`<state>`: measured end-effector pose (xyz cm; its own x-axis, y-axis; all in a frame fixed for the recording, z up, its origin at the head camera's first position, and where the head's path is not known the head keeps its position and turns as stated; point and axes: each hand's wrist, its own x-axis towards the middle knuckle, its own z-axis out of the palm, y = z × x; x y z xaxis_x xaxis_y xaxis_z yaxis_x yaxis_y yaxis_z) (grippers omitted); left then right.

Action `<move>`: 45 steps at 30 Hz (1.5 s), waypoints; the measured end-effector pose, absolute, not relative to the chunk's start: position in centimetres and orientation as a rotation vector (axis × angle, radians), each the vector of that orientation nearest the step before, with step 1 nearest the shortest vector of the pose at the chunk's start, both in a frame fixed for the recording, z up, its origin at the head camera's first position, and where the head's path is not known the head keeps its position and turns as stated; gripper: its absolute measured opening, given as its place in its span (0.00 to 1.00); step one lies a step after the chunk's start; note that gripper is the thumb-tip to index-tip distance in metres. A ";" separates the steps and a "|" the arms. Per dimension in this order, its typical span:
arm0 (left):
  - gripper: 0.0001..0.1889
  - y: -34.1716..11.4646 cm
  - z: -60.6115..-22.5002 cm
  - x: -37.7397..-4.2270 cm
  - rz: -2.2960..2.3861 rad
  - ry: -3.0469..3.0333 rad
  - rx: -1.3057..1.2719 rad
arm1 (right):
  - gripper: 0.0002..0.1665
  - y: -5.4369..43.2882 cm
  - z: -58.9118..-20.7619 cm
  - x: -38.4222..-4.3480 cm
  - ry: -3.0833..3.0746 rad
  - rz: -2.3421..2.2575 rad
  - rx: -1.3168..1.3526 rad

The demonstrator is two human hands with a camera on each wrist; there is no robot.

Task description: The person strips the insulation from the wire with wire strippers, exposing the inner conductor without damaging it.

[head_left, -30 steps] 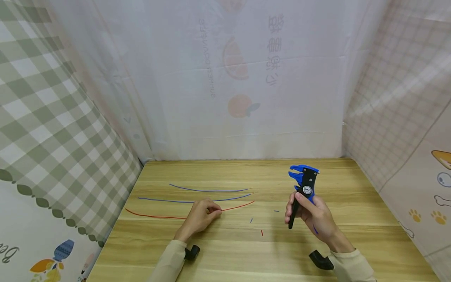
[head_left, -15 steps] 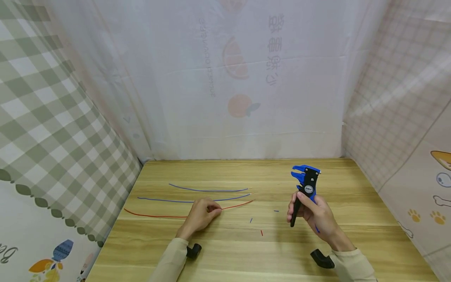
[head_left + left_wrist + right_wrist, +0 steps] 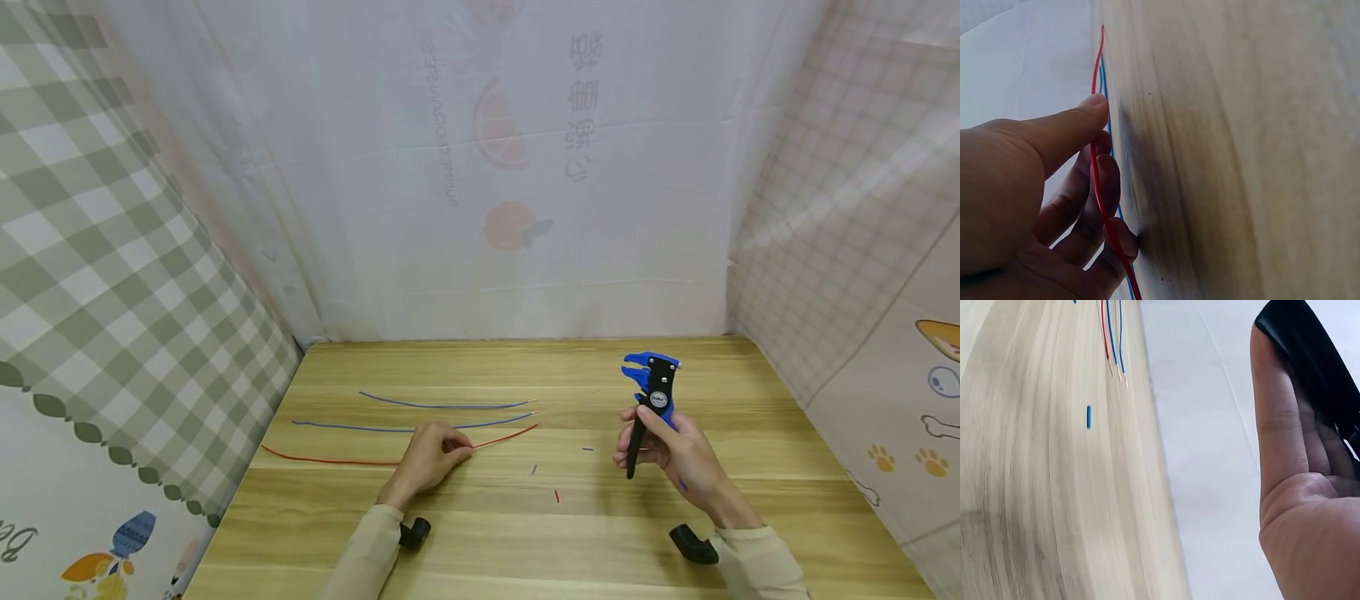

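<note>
My left hand [image 3: 427, 458] pinches a thin red wire [image 3: 337, 461] between thumb and fingertips, low over the table. In the left wrist view the red wire [image 3: 1100, 199] runs under the thumb and across the fingers. Its far end shows bare copper in the right wrist view. Two blue wires [image 3: 442, 407] with bare copper ends lie behind it. On the right, my right hand [image 3: 686, 458] grips a blue and black wire stripper [image 3: 660, 379], head up and apart from the wires. Only its black handle [image 3: 1310, 350] shows in the right wrist view.
Short offcuts lie mid-table: a blue piece [image 3: 588, 449], another blue piece [image 3: 535, 469] and a red piece [image 3: 557, 496]. A white curtain [image 3: 637, 275] hangs at the table's back edge, with patterned cloth at both sides.
The red wire has shifted slightly left, while my left hand stays almost in place. My right hand has drifted slightly right with the wire stripper.
</note>
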<state>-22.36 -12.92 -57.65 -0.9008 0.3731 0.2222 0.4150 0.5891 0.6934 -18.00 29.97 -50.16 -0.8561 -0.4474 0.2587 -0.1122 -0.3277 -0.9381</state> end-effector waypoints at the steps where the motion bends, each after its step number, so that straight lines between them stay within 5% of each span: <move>1: 0.03 -13.0 -57.8 -22.4 -1.222 -2.735 -0.706 | 0.24 30.1 -50.3 -18.1 1.713 -2.275 -0.697; 14: 0.03 -12.2 -56.1 -21.6 -1.188 -2.863 -0.589 | 0.17 30.8 -51.5 -18.9 2.008 -2.135 -0.309; 23: 0.02 -12.5 -56.6 -21.8 -1.182 -2.822 -0.643 | 0.31 29.4 -52.5 -20.7 2.154 -2.048 0.015; 45: 0.03 -12.7 -57.0 -21.9 -1.216 -2.750 -0.736 | 0.29 26.8 -55.2 -25.8 2.125 -2.019 0.031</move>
